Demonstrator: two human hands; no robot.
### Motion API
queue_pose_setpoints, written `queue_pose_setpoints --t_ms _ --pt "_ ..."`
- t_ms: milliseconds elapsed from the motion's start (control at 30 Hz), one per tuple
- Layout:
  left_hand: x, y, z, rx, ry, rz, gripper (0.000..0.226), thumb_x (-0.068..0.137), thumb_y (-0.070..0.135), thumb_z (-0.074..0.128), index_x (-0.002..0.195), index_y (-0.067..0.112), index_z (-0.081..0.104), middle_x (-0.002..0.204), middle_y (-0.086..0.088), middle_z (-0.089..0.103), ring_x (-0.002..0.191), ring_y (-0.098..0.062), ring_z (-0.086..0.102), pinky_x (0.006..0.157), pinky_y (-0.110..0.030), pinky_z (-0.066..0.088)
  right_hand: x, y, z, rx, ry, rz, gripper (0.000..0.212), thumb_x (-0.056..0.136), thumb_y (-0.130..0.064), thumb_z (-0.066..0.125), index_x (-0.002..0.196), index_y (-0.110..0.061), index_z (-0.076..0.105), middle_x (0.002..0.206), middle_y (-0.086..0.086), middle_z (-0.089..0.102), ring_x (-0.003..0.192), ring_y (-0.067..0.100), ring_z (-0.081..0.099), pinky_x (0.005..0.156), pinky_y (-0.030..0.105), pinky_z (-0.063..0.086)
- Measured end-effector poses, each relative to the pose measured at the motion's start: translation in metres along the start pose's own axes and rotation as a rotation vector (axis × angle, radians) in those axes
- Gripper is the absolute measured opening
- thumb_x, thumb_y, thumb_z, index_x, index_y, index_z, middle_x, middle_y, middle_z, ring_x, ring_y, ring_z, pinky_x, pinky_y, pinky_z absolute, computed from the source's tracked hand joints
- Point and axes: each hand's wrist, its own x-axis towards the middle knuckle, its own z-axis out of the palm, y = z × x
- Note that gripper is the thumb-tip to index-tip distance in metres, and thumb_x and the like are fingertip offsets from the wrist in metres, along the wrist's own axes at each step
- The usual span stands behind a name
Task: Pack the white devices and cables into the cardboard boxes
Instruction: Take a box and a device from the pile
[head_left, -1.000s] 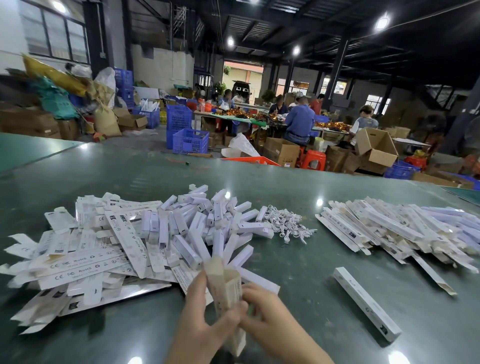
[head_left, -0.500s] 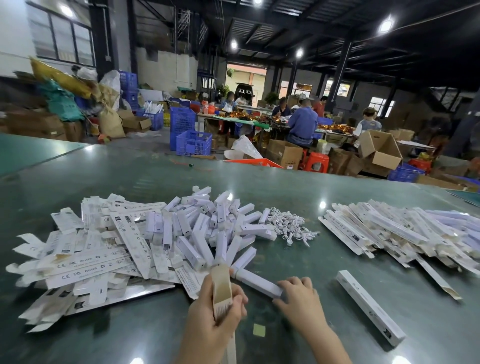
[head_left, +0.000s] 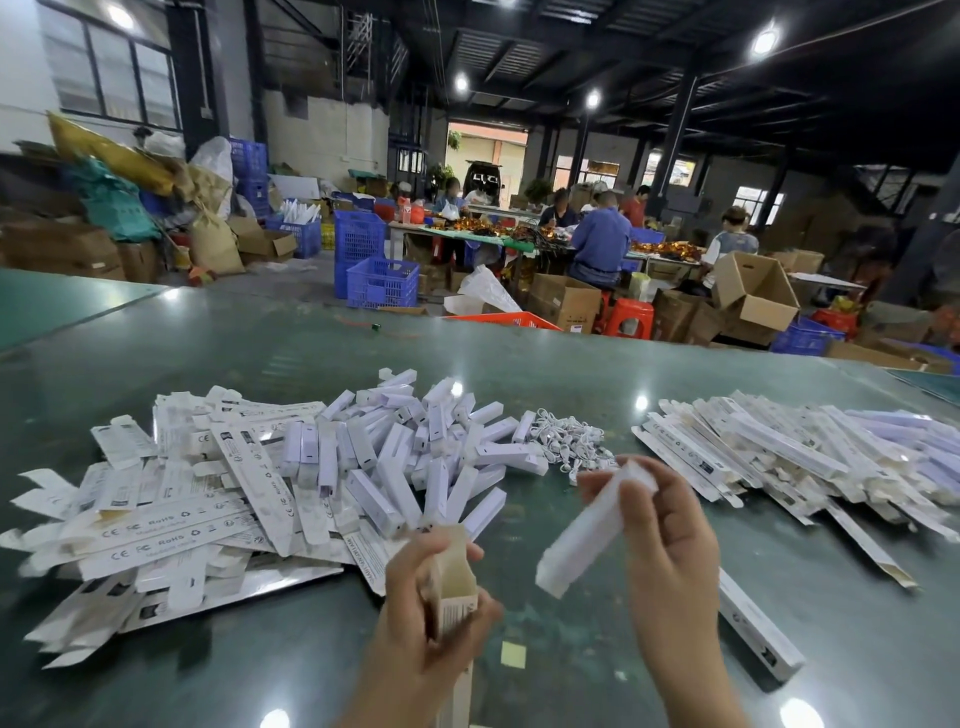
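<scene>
A long white plastic device (head_left: 592, 525) is pinched by the right hand (head_left: 670, 540) near the open-topped narrow cardboard box (head_left: 454, 587) gripped by the left hand (head_left: 426, 618); a skewed entry could snag on the rim.

Location type: factory/warehouse packing floor. Indicators: dark steel roof beams (head_left: 519, 47) w/ round ceiling lamps (head_left: 764, 41) across top of frame; blue plastic crates (head_left: 382, 283) stacked at centre; brown cartons (head_left: 753, 291) at right; seated workers (head_left: 597, 244) at a long bench, centre background; large green worktable (head_left: 311, 353) w/ bulk piles of white packaging across lower half.
</scene>
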Motion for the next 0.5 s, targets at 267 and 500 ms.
queue_pose_setpoints --t_ms 267,500 --pt "-0.011 -0.008 0.004 -0.099 -0.007 -0.162 0.052 0.075 0.033 0.075 0.107 0.041 0.035 0.098 -0.010 0.065 0.067 -0.027 0.065 0.060 -0.034 0.053 -0.006 -0.031 0.039 0.249 -0.207 0.060 0.041 0.084 -0.043 0.058 0.103 -0.007 0.053 0.092 0.011 0.072 0.086 0.022 0.069 0.072 0.023 0.053" --pt "-0.004 -0.004 0.001 -0.063 -0.042 -0.115 0.044 0.080 0.028 0.069 0.110 0.038 0.039 0.095 0.006 0.065 0.069 -0.025 0.062 0.060 -0.034 0.053 -0.007 -0.016 0.043 0.261 -0.205 0.068 0.026 0.087 -0.044 0.059 0.099 -0.020 0.060 0.095 0.010 0.072 0.089 0.022 0.069 0.073 0.025 0.053"
